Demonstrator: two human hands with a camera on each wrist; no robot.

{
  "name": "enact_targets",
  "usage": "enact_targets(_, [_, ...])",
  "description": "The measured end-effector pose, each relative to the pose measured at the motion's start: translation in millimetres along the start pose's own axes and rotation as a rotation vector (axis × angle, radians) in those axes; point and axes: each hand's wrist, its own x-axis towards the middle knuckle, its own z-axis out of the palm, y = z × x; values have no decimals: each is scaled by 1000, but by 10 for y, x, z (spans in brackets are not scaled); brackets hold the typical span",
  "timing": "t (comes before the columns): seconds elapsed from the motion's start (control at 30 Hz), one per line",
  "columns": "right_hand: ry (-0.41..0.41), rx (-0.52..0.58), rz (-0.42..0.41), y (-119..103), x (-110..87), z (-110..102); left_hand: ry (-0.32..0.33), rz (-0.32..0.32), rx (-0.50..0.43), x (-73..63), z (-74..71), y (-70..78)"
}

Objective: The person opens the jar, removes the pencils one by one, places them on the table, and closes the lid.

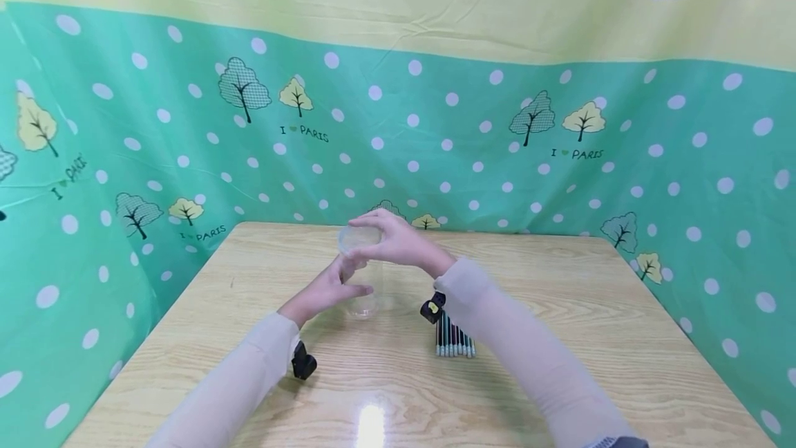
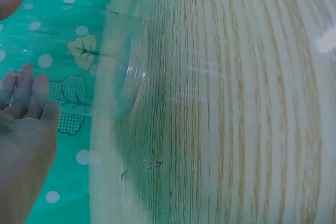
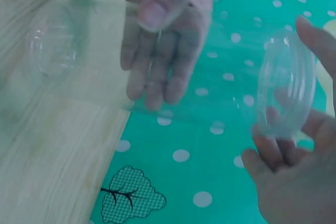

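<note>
A tall clear plastic jar (image 1: 363,307) stands upright on the table in the head view. Around the middle of its body my left hand (image 1: 328,290) holds it, with the thumb on one side and the fingers seen through the wall in the right wrist view. My right hand (image 1: 401,244) is at the top and grips the round translucent lid (image 3: 287,85) between thumb and fingers. The lid sits at the mouth end of the jar. In the left wrist view the jar's ridged base (image 2: 131,69) shows near the tabletop.
Several dark striped pencils (image 1: 454,341) lie side by side on the wooden table (image 1: 348,393), partly under the right forearm. A green and yellow printed cloth (image 1: 435,123) hangs behind the table's far edge and along both sides. Small black wrist cameras sit on both sleeves.
</note>
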Motion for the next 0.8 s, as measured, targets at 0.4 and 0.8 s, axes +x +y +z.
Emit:
enact_targets(0.4, [217,-64,67,-34,0,235,16,-42,45,-6,6,-20])
enact_targets(0.8, [77,177,6,103,-57,162,-3,26,11,32,13,-18])
